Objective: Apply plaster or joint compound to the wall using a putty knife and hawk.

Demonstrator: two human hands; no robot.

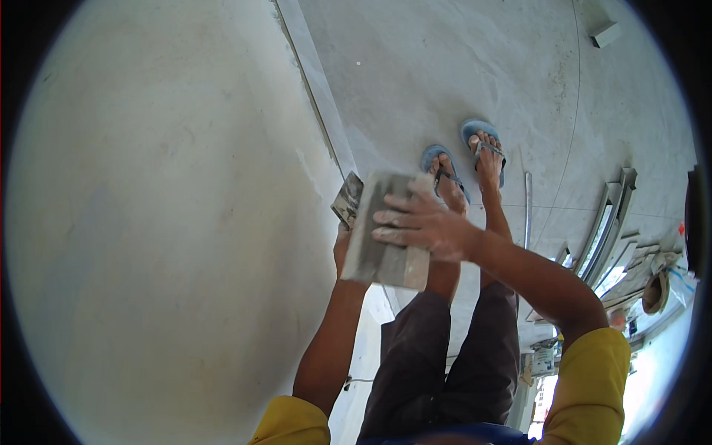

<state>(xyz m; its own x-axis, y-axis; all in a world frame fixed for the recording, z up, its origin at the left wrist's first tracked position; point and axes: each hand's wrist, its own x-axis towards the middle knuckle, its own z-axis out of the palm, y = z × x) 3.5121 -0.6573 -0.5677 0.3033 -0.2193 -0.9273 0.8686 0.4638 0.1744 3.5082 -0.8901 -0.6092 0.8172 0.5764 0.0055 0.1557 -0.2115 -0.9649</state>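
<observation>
A flat, rectangular plastering trowel point(404, 268), grey with pale smears and slightly blurred, is held in front of my legs. My right hand point(426, 224) grips it from above, with white dust on the fingers lying across its back. Just behind its left edge, my left hand point(343, 248) is closed around a tool whose square, plaster-smeared blade looks like a putty knife point(347, 200). The trowel covers most of those left fingers and the handle. I cannot tell whether the two tools touch.
A broad pale plastered wall point(170, 208) fills the left side, with a light strip point(317, 81) along its edge. My sandalled feet point(486, 152) stand on the dusty grey floor point(415, 67). Metal channels point(604, 226) and a thin bar point(528, 208) lie at right, near cluttered materials.
</observation>
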